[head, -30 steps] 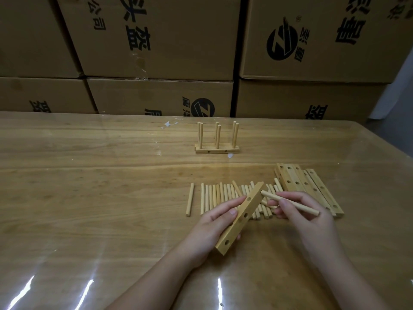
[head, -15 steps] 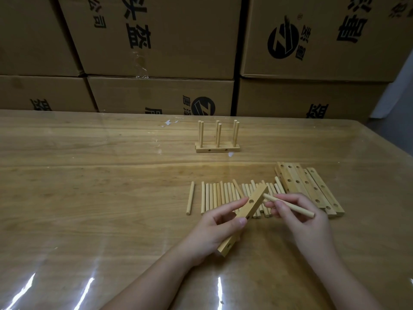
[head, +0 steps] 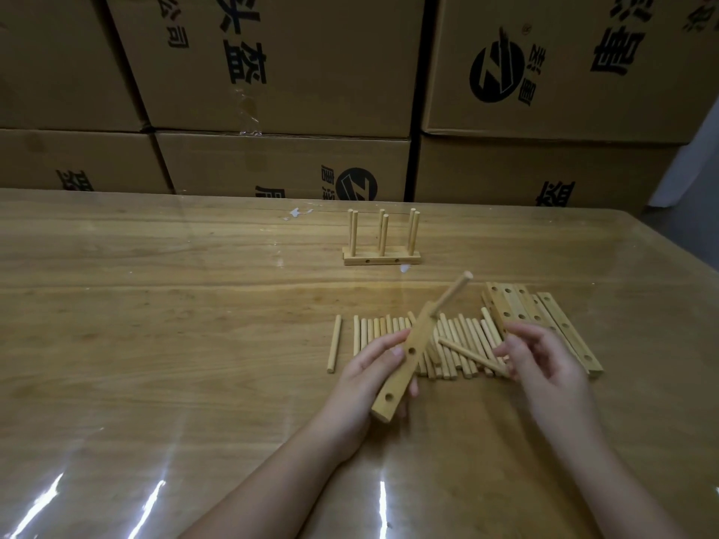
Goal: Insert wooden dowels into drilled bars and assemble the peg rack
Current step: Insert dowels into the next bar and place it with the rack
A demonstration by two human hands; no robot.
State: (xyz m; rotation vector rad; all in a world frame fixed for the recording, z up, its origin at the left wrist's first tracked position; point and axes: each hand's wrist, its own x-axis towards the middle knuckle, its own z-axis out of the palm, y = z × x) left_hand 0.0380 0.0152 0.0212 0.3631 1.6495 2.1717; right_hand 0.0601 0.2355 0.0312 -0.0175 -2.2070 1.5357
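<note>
Wood in my left hand (head: 365, 379): its fingers (head: 391, 350) curl round the drilled bar (head: 420, 332), held tilted over the desk (head: 194, 344), with one dowel (head: 453, 295) seated in its far end and pointing to 1 o'clock. My right hand (head: 544, 363), at 3 o'clock, has loosely curled fingers at a loose dowel (head: 470, 354); whether they are pinching it, I cannot tell. The dowel row (head: 373, 332) lies beneath, spare bars (head: 544, 317) at 2 o'clock and a finished rack (head: 383, 258) at 12.
</note>
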